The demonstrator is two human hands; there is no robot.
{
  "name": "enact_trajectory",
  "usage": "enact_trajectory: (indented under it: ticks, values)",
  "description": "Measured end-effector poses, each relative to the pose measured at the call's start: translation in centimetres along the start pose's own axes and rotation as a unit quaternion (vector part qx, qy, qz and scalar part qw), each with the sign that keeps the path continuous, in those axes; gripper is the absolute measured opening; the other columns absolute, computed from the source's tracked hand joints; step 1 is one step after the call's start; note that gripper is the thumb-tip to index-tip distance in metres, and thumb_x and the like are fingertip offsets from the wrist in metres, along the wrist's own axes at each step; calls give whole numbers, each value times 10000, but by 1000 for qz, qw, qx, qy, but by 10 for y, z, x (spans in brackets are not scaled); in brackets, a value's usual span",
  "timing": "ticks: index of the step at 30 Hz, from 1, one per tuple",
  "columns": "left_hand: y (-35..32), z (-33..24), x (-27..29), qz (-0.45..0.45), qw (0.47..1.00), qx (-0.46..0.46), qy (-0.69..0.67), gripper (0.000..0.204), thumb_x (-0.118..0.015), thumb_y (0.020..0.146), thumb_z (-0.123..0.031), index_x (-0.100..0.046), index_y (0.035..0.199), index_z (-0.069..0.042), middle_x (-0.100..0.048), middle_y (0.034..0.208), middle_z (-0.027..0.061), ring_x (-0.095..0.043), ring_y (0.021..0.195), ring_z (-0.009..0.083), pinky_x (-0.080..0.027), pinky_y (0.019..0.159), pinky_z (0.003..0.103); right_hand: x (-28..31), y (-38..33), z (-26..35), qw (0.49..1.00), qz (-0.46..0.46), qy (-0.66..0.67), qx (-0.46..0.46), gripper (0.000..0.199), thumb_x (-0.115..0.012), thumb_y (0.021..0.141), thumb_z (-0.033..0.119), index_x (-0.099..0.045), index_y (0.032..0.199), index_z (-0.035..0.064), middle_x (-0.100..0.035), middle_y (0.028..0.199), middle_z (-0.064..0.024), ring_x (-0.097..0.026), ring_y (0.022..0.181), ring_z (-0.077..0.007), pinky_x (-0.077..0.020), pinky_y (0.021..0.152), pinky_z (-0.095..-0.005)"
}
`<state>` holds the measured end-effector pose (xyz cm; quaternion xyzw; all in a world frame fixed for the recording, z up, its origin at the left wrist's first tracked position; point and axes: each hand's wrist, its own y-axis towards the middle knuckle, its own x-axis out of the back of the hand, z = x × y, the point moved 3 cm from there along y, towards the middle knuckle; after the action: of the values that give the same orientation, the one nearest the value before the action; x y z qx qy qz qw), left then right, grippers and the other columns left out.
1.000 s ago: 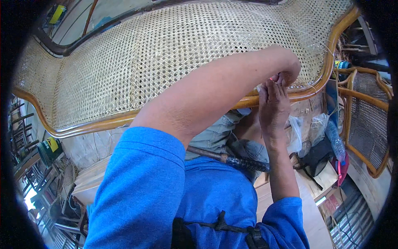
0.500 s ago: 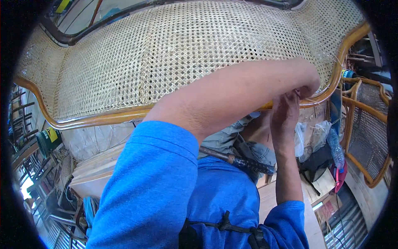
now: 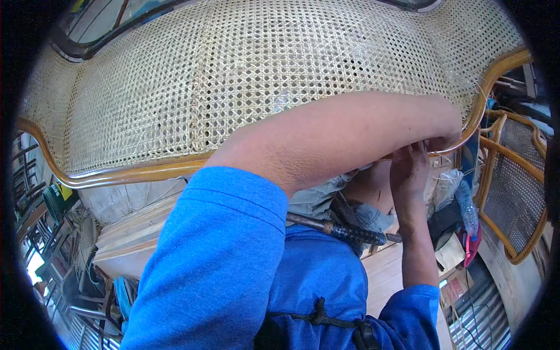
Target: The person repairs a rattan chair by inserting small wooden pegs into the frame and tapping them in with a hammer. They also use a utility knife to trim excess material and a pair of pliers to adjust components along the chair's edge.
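A wide woven cane panel in a curved, varnished wooden frame spans the view in front of me. My left arm reaches across it to the right. My left hand bends down over the frame's near right edge, its curled fingers largely hidden behind the wrist. Just below, my right hand comes up from underneath, fingers bent and drawn together against the same edge, close to the left. Whatever lies between the fingers is too hidden to make out. A dark rod with a ribbed black grip rests across my lap.
Another cane-panelled wooden frame stands at the right. Near it are a clear plastic bottle and a plastic bag. Pale wooden boards lie at the left, beside a dark green container. Loose cane strands stick up at the panel's right.
Both hands have shifted slightly right and lower in the picture, staying together at the frame's edge. The view has shifted a little too, and the rod's metal tip now shows past its grip.
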<state>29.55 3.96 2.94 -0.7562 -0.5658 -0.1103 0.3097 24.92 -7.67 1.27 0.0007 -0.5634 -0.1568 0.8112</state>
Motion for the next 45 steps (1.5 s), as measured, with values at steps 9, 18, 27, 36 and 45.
enact_trajectory:
  ticks: [9,18,27,36,45]
  values:
    - [26,21,-8,166,984,70,-3,296,-529,813,-256,-650,998,-59,-643,1035,120,-600,868,221,-451,784,353,10,34,-7,990,121,77,6,247,-617,813,23,-618,1060,17,-635,997,-206,-600,934,-333,-455,831,-392]
    - [11,12,-4,129,988,-45,66,286,-686,743,-244,-690,970,-68,-696,904,86,-648,789,212,-512,706,380,6,-51,89,948,300,98,40,385,-711,758,298,-599,993,14,-586,953,-206,-578,890,-373,-462,778,-405]
    - [25,28,-9,90,994,-64,14,275,-739,727,-214,-661,912,-26,-665,776,76,-637,717,193,-518,639,339,58,-85,63,872,377,294,-106,382,-619,843,316,-567,1055,1,-601,866,-183,-600,807,-351,-483,721,-394]
    - [32,36,-11,99,991,-86,-38,250,-764,720,-239,-668,835,-39,-651,726,43,-593,656,165,-464,590,324,111,-45,21,825,297,235,-418,219,-490,910,213,-504,893,-5,-554,667,-179,-584,634,-348,-449,600,-400]
    - [25,38,-11,87,989,-84,-82,249,-757,727,-252,-681,832,-40,-650,713,38,-588,648,158,-460,600,328,88,-31,21,921,295,48,-248,229,-476,919,235,-489,933,7,-539,692,-233,-566,694,-432,-439,638,-478]
